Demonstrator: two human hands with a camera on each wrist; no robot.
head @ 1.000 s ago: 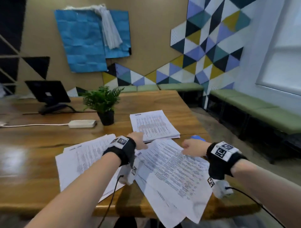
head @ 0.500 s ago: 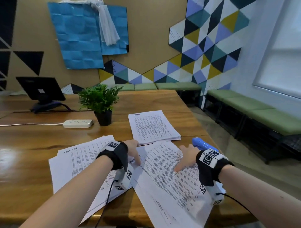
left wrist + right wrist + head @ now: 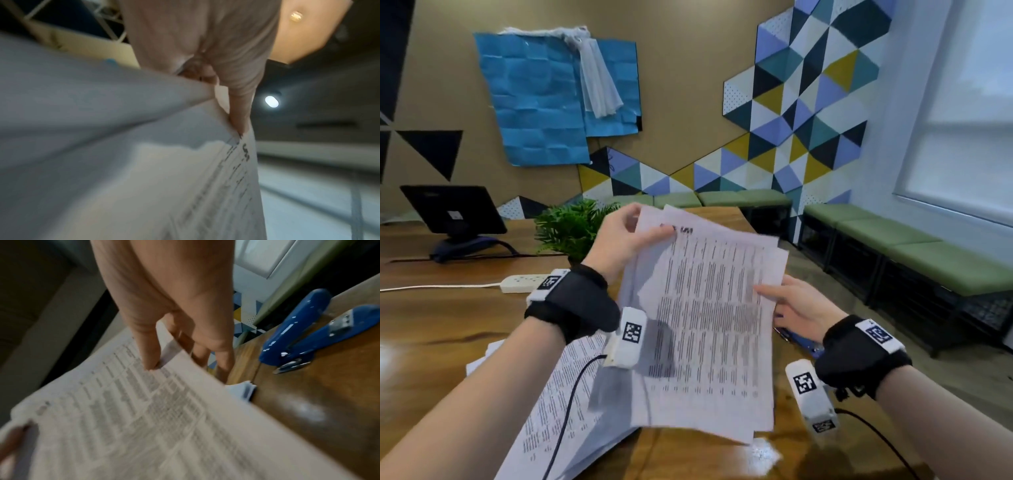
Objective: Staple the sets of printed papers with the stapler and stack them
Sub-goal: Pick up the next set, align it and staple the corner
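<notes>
Both hands held a set of printed papers [image 3: 705, 318] above the table [image 3: 431, 329]: left hand [image 3: 626, 236] pinching its 11 o'clock corner, right hand [image 3: 794, 308] pinching the 3 o'clock edge; the blue stapler [image 3: 304, 337] lay beneath the right hand.

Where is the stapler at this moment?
The blue stapler lies on the wooden table near its right edge, just beyond the right hand and partly hidden behind it in the head view; neither hand touches it.
</notes>
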